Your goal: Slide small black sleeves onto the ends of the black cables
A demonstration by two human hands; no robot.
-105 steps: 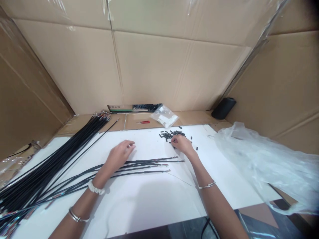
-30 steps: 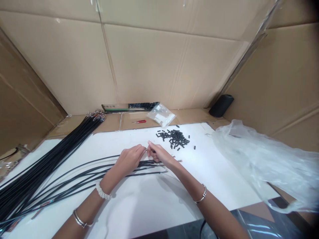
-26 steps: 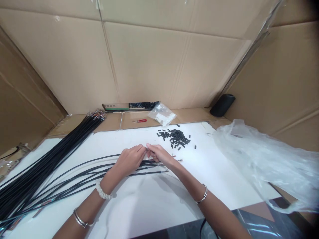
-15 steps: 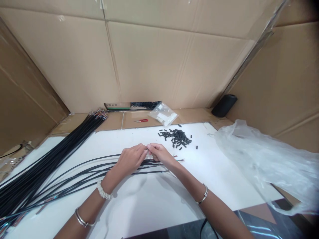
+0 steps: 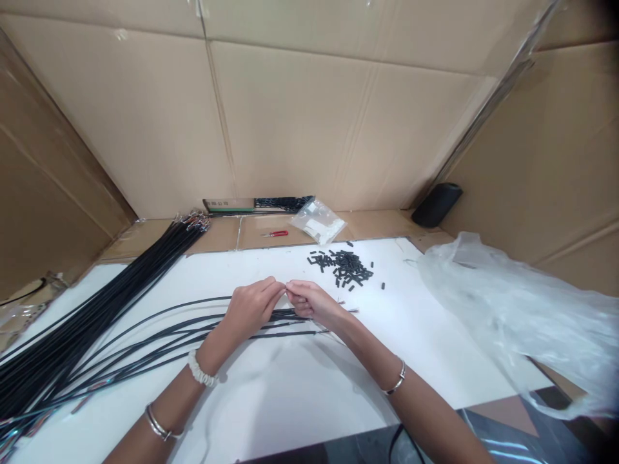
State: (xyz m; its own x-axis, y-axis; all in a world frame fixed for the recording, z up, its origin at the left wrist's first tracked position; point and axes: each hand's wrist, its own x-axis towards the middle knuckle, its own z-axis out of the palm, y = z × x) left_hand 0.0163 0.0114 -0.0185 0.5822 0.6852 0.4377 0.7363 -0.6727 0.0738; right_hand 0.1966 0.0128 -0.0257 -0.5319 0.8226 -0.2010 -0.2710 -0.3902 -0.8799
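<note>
I see a slim, curving black cable gripped in the left hand; the right hand is pinched closed, contents and cable tip hidden.

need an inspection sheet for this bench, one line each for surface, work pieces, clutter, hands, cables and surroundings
Surface: white worktop, cardboard strip along its back
Work pieces: short black pieces heaped beyond the hands, strays at right
Clutter: red-handled snips and clear plastic bag at back; crumpled plastic sheeting at right; black roll in back right corner
Hands: left hand and right hand meet at fingertips; anything pinched is too small to tell
Cables: black cable bundle at left; separate black cables nearer the hands
Surroundings: cardboard walls behind and both sides
</note>
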